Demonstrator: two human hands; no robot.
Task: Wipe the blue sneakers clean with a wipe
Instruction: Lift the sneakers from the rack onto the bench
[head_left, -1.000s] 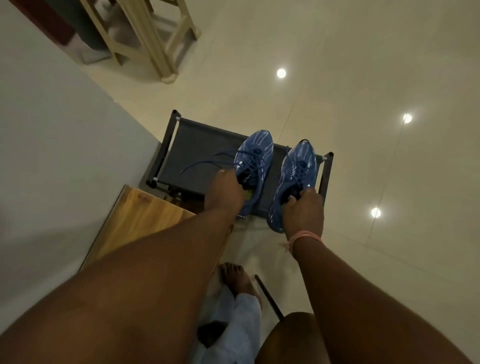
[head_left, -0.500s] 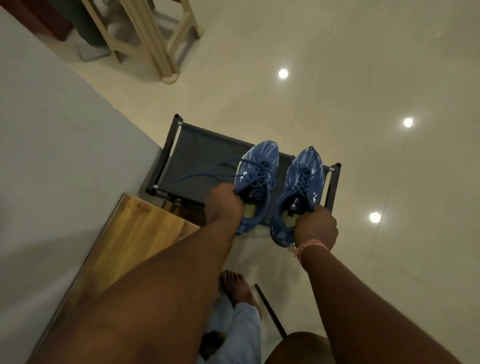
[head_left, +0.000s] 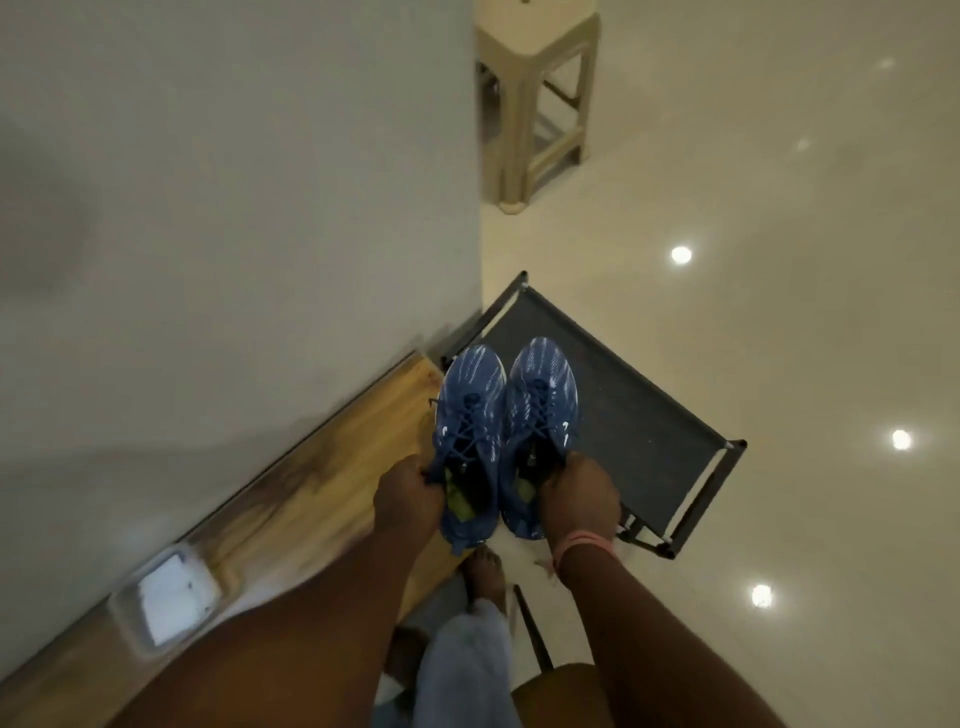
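I hold two blue sneakers in the air, side by side, toes pointing away from me. My left hand (head_left: 408, 496) grips the left blue sneaker (head_left: 470, 415) at its collar. My right hand (head_left: 579, 496) grips the right blue sneaker (head_left: 543, 410) at its collar; a pink band circles that wrist. Both shoes hang over the near left end of a low dark fabric rack (head_left: 639, 431) and the corner of a wooden table (head_left: 311, 483). A clear plastic tub (head_left: 166, 597) with white wipes inside sits on the table at lower left.
A grey wall (head_left: 234, 208) runs along the table's far side. A beige plastic stool (head_left: 535, 104) stands on the glossy tiled floor at the top. My bare foot (head_left: 485, 571) and a thin dark rod (head_left: 530, 623) are on the floor below the shoes.
Both hands lifted the sneakers off the rack's right end and carried them left toward the table. The view swung left, bringing the wipes tub into sight.
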